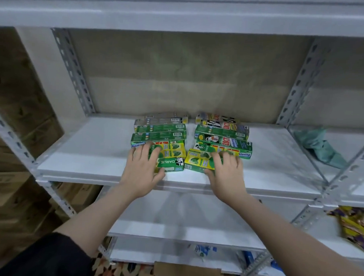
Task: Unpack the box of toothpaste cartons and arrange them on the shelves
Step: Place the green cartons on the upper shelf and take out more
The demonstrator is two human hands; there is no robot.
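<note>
Our left hand (143,167) holds one green carton (169,158), fingers n thumb curled round it. Right hand (227,171) holds another (199,161). Both on the shelf (82,154), up front. Push too hard n the stacks (222,137) behind could tip.

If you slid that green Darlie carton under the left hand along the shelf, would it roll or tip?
Probably neither: the Darlie carton lies flat on a long face, so it should slide. It looks stiff, with crisp edges. The white shelf looks smooth, so its glossy print may glide easily under the left hand.
</note>
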